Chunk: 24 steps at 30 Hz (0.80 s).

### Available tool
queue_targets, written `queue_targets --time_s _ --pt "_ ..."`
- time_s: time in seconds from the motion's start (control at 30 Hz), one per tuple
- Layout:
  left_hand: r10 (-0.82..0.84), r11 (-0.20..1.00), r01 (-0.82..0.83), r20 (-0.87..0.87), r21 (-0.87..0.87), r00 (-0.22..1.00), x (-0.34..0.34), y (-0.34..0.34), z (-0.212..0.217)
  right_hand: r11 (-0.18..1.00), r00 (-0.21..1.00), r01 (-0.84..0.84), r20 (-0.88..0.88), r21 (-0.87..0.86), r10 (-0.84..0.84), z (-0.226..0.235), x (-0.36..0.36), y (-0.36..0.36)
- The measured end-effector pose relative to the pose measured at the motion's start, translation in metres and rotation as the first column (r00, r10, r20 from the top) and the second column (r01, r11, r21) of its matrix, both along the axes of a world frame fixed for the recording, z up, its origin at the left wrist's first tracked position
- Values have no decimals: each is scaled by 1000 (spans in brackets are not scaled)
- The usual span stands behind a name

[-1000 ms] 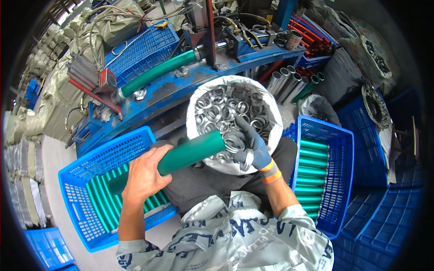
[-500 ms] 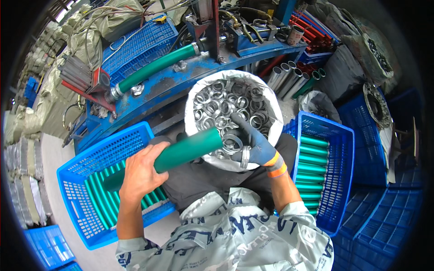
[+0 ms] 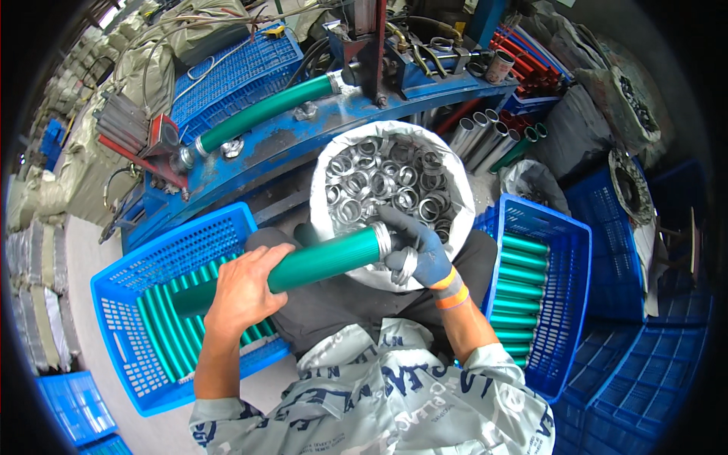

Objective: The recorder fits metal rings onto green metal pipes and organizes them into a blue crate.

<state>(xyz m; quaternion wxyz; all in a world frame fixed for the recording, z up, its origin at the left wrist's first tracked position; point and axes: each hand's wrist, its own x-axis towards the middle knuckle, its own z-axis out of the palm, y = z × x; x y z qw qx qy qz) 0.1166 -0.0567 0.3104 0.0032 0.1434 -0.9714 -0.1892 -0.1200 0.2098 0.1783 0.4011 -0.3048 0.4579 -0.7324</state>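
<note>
My bare left hand [image 3: 246, 290] is wrapped round a green tube [image 3: 330, 258], which slants up to the right over my lap. A silver metal ring [image 3: 381, 240] sits at the tube's right end. My right hand [image 3: 425, 254], in a dark grey-blue glove with an orange cuff, is closed on that ring with its fingers. A second metal ring [image 3: 408, 263] hangs by its lower fingers. Just beyond the hands stands a white sack [image 3: 327, 163] with its rim rolled open, full of loose metal rings [image 3: 383, 182].
Blue crates of green tubes flank me, one on the left [image 3: 114, 303] and one on the right [image 3: 580, 303]. Ahead runs a blue metal bench [image 3: 265, 163] with another green tube [image 3: 265, 114] clamped along it. Steel tubes [image 3: 485, 136] stand at the back right.
My right hand has brought a ring from beside the tube's end onto that end. The tube has shifted slightly right and down in my left hand.
</note>
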Motion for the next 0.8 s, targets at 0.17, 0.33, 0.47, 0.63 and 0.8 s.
queue_targets --time_s 0.17,0.33,0.47,0.63,0.8 --pt "-1 1000 1 6 2 1000 1 0 -3 995 998 -64 -8 82 65 14 -2 3" --pt "-20 1000 20 -25 -7 999 -3 5 -22 979 984 -84 -140 186 111 13 -22 8" --pt "-17 1000 17 -27 4 999 -7 9 -30 973 989 -127 -51 193 139 20 -28 6" --pt "-15 999 15 -24 30 1000 -10 9 -27 982 958 -32 -274 189 84 23 -25 11" --pt "-24 999 25 -17 32 1000 -7 8 -26 986 950 -30 -304 162 79 27 -21 12"
